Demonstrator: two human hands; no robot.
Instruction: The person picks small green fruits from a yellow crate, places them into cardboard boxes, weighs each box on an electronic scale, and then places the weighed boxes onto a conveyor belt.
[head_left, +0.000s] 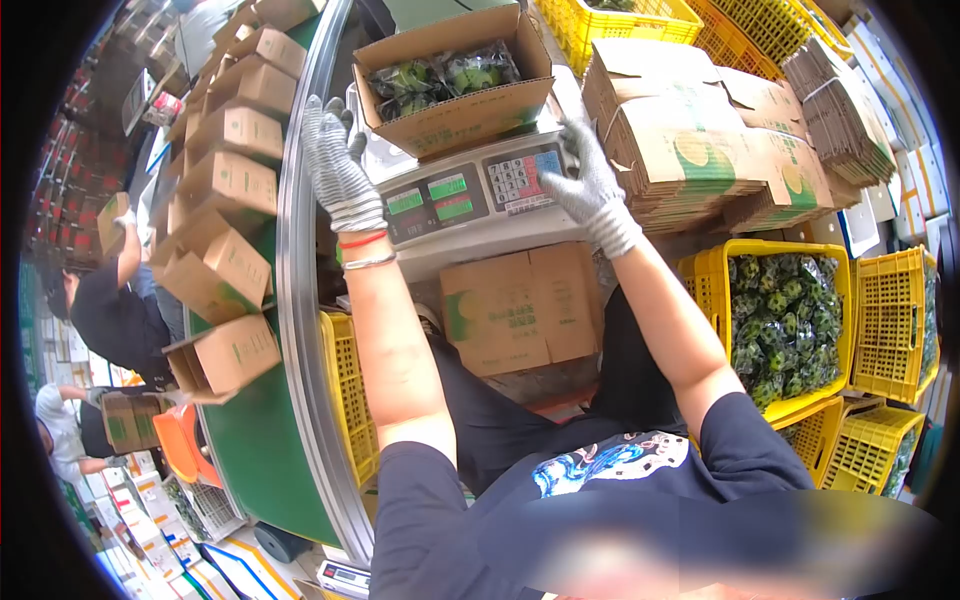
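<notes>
The left hand point(338, 165) in a grey knit glove was up with its fingers spread, holding nothing, just left of the one open brown cardboard box of green bagged vegetables point(455, 85). The box sat on one grey weighing scale point(470, 205). The gloved right hand point(588, 180), nearer, pressed flat on the scale's keys, below the box.

I see my left hand point(338, 165), gloved, raised with fingers spread beside the scale point(470, 200), at the left edge of the open box point(455, 75) standing on it. My right hand point(585, 180), also gloved, rests on the scale's keypad point(518, 180). The box holds bagged green produce point(440, 78). A belt point(262, 440) to my left carries more boxes point(225, 190). A yellow crate point(785, 325) of bagged greens sits to my right, below flat cartons point(700, 140).
</notes>
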